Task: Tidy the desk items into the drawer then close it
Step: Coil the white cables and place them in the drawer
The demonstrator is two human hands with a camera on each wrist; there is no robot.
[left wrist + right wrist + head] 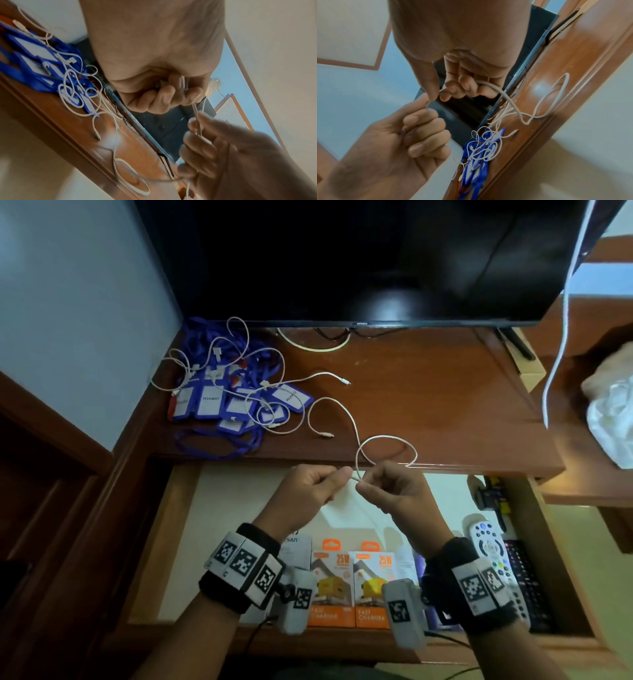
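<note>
**Both our hands pinch one white cable over the open drawer**

Our left hand and right hand sit knuckle to knuckle, fingers curled, each pinching the same thin white charging cable. From the pinch the cable rises in a loop onto the reddish-brown wooden desk top, just beyond our knuckles, then trails away to the left toward a tangle of more white cables and blue lanyards with card holders.

Directly beneath our hands lies the open wooden drawer, holding two orange-and-white charger boxes and, to the right, a white remote control. Beyond the desk top stands a black flat screen against a pale blue wall.

The right wrist view shows the cable passing under our right fingers into the left fist; the head view hides this.
</note>
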